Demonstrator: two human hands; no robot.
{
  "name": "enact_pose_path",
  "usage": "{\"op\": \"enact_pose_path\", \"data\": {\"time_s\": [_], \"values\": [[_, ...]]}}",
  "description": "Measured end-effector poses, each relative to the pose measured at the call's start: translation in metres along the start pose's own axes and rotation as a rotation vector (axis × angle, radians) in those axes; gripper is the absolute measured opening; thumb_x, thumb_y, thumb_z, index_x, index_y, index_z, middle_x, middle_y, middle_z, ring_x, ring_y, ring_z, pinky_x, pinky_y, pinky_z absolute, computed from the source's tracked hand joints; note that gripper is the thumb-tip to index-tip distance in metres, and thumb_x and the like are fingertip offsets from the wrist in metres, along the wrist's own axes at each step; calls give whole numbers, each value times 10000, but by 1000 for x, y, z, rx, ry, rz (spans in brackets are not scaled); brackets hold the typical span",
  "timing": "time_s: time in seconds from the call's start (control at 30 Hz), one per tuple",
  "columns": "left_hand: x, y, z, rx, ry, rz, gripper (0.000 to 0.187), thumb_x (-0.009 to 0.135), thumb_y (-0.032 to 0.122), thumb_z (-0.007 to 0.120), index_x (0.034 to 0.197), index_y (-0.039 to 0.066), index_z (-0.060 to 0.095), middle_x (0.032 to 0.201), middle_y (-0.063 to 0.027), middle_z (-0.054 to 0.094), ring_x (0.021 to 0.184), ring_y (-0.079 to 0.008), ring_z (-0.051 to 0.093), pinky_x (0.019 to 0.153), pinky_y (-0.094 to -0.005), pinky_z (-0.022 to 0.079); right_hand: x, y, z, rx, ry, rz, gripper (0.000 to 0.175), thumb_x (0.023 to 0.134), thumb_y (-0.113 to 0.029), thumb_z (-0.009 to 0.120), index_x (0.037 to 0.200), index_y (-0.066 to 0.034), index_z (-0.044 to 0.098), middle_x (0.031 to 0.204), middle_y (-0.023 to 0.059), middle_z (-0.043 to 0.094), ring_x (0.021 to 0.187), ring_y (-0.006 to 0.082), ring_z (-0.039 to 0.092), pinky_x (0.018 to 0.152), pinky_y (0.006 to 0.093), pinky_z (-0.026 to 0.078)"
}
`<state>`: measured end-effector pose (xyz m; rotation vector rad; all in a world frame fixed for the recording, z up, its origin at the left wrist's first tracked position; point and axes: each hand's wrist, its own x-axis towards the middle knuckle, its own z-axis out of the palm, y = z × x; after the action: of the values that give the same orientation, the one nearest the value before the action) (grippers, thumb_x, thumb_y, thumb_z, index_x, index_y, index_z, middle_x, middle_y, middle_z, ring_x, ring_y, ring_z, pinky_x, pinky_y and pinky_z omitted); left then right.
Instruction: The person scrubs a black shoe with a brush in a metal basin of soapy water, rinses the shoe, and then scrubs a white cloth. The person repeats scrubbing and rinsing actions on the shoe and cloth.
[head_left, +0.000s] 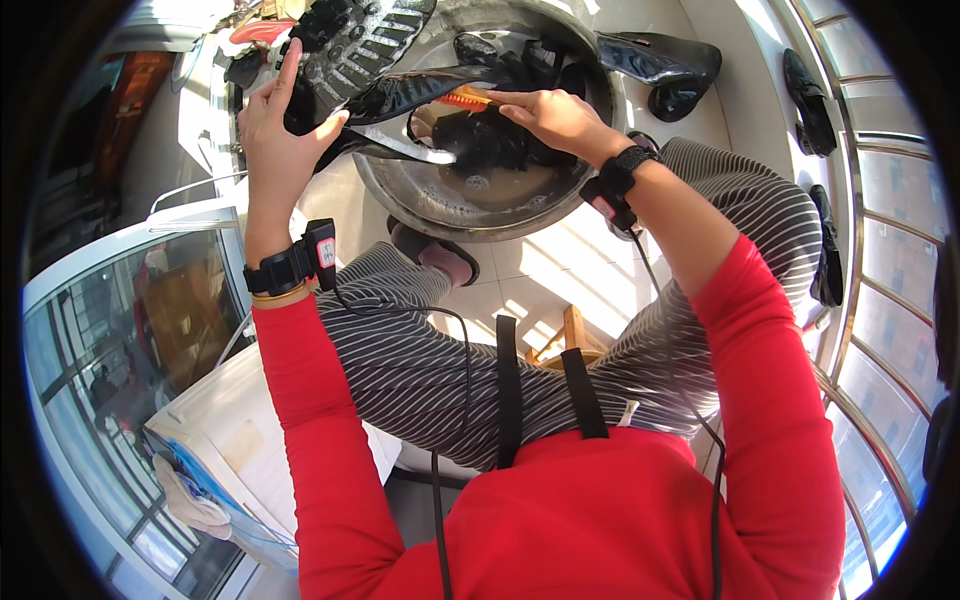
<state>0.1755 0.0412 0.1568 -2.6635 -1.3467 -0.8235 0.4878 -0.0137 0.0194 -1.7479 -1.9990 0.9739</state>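
Observation:
My left hand (281, 127) grips a wet black boot (367, 49) at the left rim of a round metal basin (480, 227). The boot's ridged sole faces up, with white suds in its grooves; my thumb and forefinger spread along it. My right hand (555, 120) holds a scrubbing brush (466, 99) with orange-red bristles by its handle. Those bristles are at the boot's dark shaft, over the basin; firm contact is hard to tell. Below, black footwear (480, 139) lies partly submerged in cloudy, foamy water.
Another wet black boot (667, 71) lies on the floor right of the basin. Black shoes (810, 101) stand along the ledge beside metal railings (892, 221). A wooden stool (574, 330) shows between my legs. Cables run from both wrist straps. A glass-paned door (142, 300) is at left.

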Motion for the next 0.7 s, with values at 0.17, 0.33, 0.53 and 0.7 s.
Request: {"op": "enact_pose_path", "data": {"time_s": [0.17, 0.33, 0.53, 0.7], "values": [[-3, 9, -10, 46, -11, -45, 911, 678, 207, 866, 1469, 368, 444, 1109, -81, 586, 1050, -285, 539, 959, -411, 416, 8, -4, -6, 46, 23, -31, 373, 983, -448, 506, 1329, -337, 593, 1049, 133, 709, 959, 349, 664, 864, 421, 524], [-7, -4, 19, -11, -61, -194, 873, 700, 303, 848, 1470, 355, 439, 1181, -100, 579, 1101, -319, 518, 981, -444, 407, 15, 4, -7, 84, 6, -2, 368, 976, -445, 507, 1307, -324, 614, 1035, 138, 711, 962, 347, 665, 859, 404, 523], [-23, 9, 76, 79, -87, -372, 909, 682, 365, 835, 1481, 397, 403, 1230, -123, 546, 1171, -377, 464, 998, -525, 382, 19, 23, 15, 46, -26, 114, 383, 959, -462, 497, 1287, -316, 631, 1039, 138, 710, 958, 350, 667, 857, 404, 525], [-40, 23, 118, 251, -185, -341, 926, 709, 355, 815, 1491, 465, 332, 1295, -187, 478, 1210, -397, 413, 983, -554, 316, 29, 38, 36, 74, -47, 166, 394, 964, -440, 491, 1307, -295, 621, 1086, 144, 701, 999, 354, 659, 890, 410, 513]]}}
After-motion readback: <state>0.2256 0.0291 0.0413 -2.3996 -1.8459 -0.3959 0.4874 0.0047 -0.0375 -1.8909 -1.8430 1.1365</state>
